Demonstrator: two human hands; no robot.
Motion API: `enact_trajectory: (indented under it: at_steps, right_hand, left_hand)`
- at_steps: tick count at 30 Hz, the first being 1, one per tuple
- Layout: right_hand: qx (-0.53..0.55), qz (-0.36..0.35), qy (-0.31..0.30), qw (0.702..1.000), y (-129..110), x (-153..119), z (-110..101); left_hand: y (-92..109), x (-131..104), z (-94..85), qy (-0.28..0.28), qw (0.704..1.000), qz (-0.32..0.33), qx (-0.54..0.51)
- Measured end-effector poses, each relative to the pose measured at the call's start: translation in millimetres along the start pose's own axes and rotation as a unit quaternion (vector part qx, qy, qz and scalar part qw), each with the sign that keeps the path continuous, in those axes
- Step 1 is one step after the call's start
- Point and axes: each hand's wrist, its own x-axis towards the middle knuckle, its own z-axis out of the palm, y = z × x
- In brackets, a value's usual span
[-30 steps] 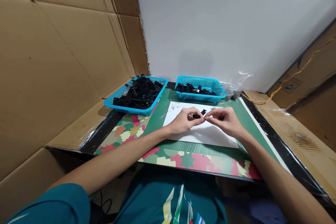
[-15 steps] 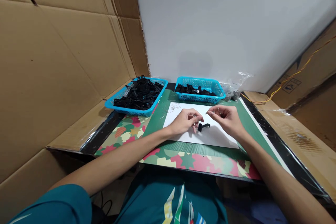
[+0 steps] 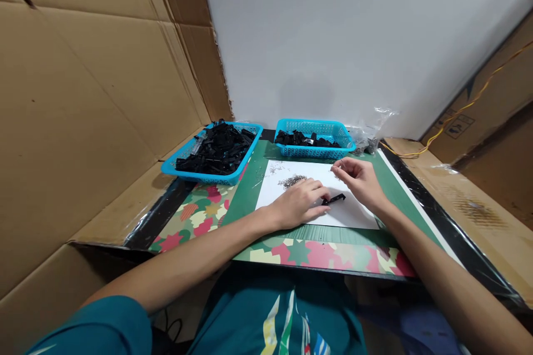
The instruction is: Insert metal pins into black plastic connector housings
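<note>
On the white sheet lies a slim black part with a hooked right end. My left hand rests on the sheet, fingers and thumb closed round the left end of that part. A pile of tiny metal pieces sits just behind my left hand, with more scattered at the sheet's back left corner. My right hand is raised to the right of the black part, thumb and fingertips pinched together; what they hold is too small to make out.
Behind the sheet, a blue basket holds black parts. A larger blue basket heaped with black pieces stands at the left. Clear plastic bags sit beside the right basket. Cardboard panels rise at the left.
My left hand has come down and closed on the black part's left end, which lay loose between my hands. The metal pile behind it now shows. My right hand stays pinched.
</note>
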Motion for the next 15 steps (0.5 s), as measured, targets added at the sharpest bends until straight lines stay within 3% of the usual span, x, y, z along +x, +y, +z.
enact_trajectory:
  at_steps: [3, 6, 9, 12, 15]
  right_hand:
    - [-0.012, -0.015, 0.011, 1.0, 0.3, 1.4, -1.6]
    - [0.002, -0.023, 0.024, 0.999, -2.9, 1.4, -3.1]
    - [-0.012, -0.051, 0.049, 0.997, -7.8, -2.1, -2.6]
    - [-0.113, -0.139, 0.075, 0.981, -10.5, -10.0, 1.0]
    - [-0.215, -0.272, 0.083, 0.934, -10.1, -17.8, 5.6]
  left_hand:
    - [0.5, 0.9, 1.5, -0.011, 1.0, 0.006, -0.003]
    - [1.3, 2.8, 0.2, 0.045, 0.985, -0.075, -0.147]
    - [-1.3, 5.4, -1.5, 0.127, 0.914, -0.151, -0.354]
    - [-6.0, 7.8, -2.6, 0.164, 0.835, -0.185, -0.492]
    - [-7.8, 9.6, -3.4, 0.178, 0.802, -0.192, -0.538]
